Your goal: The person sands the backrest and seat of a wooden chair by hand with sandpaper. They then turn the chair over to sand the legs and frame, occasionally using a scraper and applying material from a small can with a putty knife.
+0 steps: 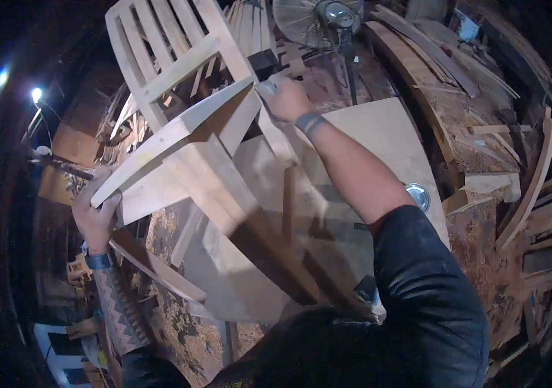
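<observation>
A pale wooden chair frame [205, 181] with a slatted back [159, 45] lies tilted across the middle of the view. At its lower left corner, my left hand [97, 210] has its fingers wrapped round the end of a seat rail. My right hand [284, 98] is closed at the upper part of the frame, beside the joint of back and seat. A dark block [264, 63] shows just above the right hand; what that hand grips is blurred. A flat pale board [379, 139] lies beneath the frame.
A round metal tin [418, 196] sits at the board's right edge. Behind stands a fan [318, 22]. Curved wooden pieces [535, 181] and offcuts lie on the right, with wood shavings on the floor. A lit bulb [36, 95] is at the upper left.
</observation>
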The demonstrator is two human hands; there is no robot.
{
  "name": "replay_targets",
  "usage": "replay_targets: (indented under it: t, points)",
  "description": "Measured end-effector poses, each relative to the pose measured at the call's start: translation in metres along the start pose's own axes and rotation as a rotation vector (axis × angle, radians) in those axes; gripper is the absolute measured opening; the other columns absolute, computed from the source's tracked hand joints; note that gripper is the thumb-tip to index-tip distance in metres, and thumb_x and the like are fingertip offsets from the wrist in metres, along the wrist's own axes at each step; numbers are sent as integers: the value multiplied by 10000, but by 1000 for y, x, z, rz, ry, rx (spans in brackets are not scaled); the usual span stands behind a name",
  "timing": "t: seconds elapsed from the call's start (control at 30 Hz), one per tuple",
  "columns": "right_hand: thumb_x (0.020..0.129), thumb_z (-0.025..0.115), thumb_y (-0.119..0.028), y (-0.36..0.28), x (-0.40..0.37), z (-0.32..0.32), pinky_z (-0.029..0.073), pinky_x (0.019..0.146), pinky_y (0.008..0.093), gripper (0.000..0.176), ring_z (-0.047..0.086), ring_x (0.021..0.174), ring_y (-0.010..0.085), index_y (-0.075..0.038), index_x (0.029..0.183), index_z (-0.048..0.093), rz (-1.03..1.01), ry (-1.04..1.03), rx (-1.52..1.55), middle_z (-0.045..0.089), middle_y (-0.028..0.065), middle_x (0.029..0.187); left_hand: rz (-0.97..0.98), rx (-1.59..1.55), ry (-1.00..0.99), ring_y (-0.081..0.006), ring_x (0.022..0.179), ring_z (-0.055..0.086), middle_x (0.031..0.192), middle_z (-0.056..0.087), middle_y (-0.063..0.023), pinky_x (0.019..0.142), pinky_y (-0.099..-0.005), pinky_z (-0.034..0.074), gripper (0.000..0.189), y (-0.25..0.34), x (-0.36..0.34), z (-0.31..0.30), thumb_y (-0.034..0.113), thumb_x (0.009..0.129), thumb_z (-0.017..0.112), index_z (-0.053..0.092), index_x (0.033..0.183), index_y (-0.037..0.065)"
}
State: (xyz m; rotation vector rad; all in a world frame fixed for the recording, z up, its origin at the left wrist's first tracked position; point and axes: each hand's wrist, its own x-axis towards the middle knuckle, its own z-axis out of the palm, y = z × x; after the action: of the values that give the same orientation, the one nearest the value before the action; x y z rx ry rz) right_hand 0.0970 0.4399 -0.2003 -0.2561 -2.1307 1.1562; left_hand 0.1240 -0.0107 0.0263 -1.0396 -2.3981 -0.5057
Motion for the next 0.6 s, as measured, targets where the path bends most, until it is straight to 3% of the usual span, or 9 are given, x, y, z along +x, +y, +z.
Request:
replay_targets:
  t: [0.03, 0.13, 0.27, 0.43, 0.5, 0.6]
  points:
    - [863, 669, -121, -2, 9, 7, 538, 887, 536, 197, 685, 1014, 448, -4, 1023, 673, -10, -21, -52, 712, 271, 1033, 30, 27, -1, -242, 1048, 718, 1117, 762, -155, 965, -368, 525, 431, 1, 0, -1, 123, 769, 779, 733, 1174, -16]
    - [924, 650, -281, 2, 17, 29, 538, 874, 531, 247, 681, 986, 447, -62, 1026, 700, -133, 60, -162, 718, 248, 997, -38, 57, -4, -239, 1030, 720, 1102, 764, -147, 949, -362, 527, 423, 18, 0, 0, 138, 772, 777, 740, 1166, -9]
    - [909, 634, -226, 13, 15, 35, 540, 886, 528, 237, 685, 988, 448, -60, 1054, 720, -116, 10, -120, 721, 262, 1015, -48, 38, -3, -234, 1029, 719, 1097, 764, -141, 944, -350, 525, 424, 18, -1, 1, 147, 771, 772, 747, 1173, 15]
    - [869, 650, -200, 40, -29, 26, 543, 886, 520, 243, 698, 943, 461, -23, 1009, 740, 34, -312, -329, 727, 277, 992, -67, 45, 23, -254, 1028, 721, 1104, 763, -136, 963, -364, 522, 419, 21, -2, 3, 185, 780, 788, 758, 1171, 37]
    - [834, 661, -188, 79, -68, 17, 549, 867, 505, 256, 699, 926, 453, -46, 1029, 745, -216, -820, -476, 729, 268, 987, -31, 71, 29, -261, 1029, 722, 1099, 764, -140, 966, -367, 521, 413, 18, -3, 4, 191, 781, 791, 762, 1164, 40]
    - [793, 681, -185, 127, -106, 9, 547, 868, 492, 242, 693, 944, 432, -52, 988, 734, -174, -704, -249, 729, 243, 986, 34, 98, 81, -269, 1028, 723, 1089, 764, -148, 967, -368, 522, 412, 16, -5, 5, 192, 778, 798, 763, 1160, 43]
